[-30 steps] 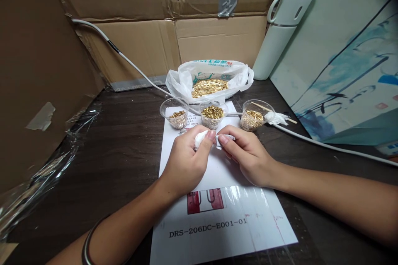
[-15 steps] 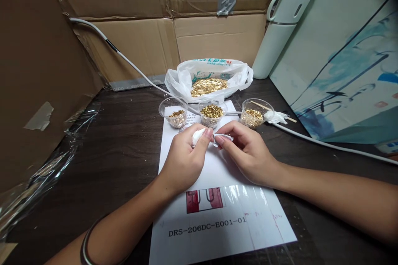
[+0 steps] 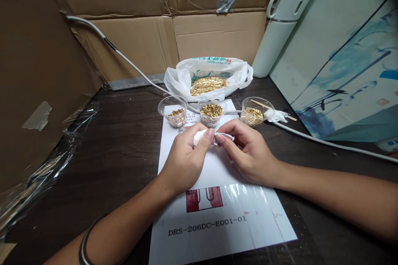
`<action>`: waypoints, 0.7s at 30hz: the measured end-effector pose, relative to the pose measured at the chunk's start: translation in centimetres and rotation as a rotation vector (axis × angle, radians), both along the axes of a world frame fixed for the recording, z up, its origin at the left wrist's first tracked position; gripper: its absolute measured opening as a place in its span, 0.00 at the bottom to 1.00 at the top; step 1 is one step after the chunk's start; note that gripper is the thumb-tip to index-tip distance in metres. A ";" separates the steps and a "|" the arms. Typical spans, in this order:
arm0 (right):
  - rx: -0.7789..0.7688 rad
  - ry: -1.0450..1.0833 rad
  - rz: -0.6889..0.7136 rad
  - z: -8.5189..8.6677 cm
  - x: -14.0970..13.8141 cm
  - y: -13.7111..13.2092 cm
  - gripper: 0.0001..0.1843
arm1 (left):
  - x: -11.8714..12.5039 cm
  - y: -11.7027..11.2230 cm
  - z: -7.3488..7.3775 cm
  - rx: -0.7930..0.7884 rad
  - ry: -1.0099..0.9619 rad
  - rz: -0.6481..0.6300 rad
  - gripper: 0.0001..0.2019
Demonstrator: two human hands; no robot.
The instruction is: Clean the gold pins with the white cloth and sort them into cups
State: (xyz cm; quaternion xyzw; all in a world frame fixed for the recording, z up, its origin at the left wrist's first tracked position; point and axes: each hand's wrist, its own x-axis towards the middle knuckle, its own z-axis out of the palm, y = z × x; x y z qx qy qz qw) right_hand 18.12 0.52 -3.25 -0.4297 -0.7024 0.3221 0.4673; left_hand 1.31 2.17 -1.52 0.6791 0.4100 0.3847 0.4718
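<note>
My left hand [image 3: 186, 159] is closed, thumb and fingers pinching a crumpled white tissue [image 3: 198, 137]. Against it, my right hand [image 3: 253, 155] grips a narrow white end [image 3: 228, 136] that looks like part of the same tissue; the fingertips almost meet, so the join is hidden. Both hands are above a printed white sheet [image 3: 220, 165]. Just beyond them stand three clear plastic cups holding small gold-coloured metal pieces: a left cup [image 3: 164, 109], a middle cup [image 3: 213, 122] and a right cup [image 3: 252, 121].
A white plastic bag [image 3: 177, 83] of long gold-coloured pins lies behind the cups. Beside the right cup are a wooden stick [image 3: 259, 104] and a crumpled tissue [image 3: 276, 116]. A white cable [image 3: 137, 66] crosses the desk; a pale green bottle [image 3: 276, 45] leans at the back right.
Both hands keep nearly the same place and hold. The tissue between them has turned slightly, and the fingertips have shifted a little. The view has moved very slightly.
</note>
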 end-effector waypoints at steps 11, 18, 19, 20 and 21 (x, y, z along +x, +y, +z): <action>-0.045 -0.024 0.063 0.7 0.1 0.0 0.06 | -0.1 0.1 0.3 -0.092 -0.051 -0.053 0.14; 0.017 -0.094 0.143 1.1 0.1 0.1 0.08 | -0.2 0.1 0.1 -0.087 -0.060 -0.061 0.15; 0.032 -0.095 0.143 1.1 0.1 0.1 0.08 | -0.2 0.1 0.2 -0.099 -0.066 -0.064 0.15; 0.045 -0.094 0.141 1.1 0.1 0.1 0.08 | -0.1 0.1 0.2 -0.111 -0.071 -0.069 0.15; 0.053 -0.092 0.139 1.1 0.1 0.1 0.08 | -0.1 0.1 0.3 -0.119 -0.074 -0.073 0.15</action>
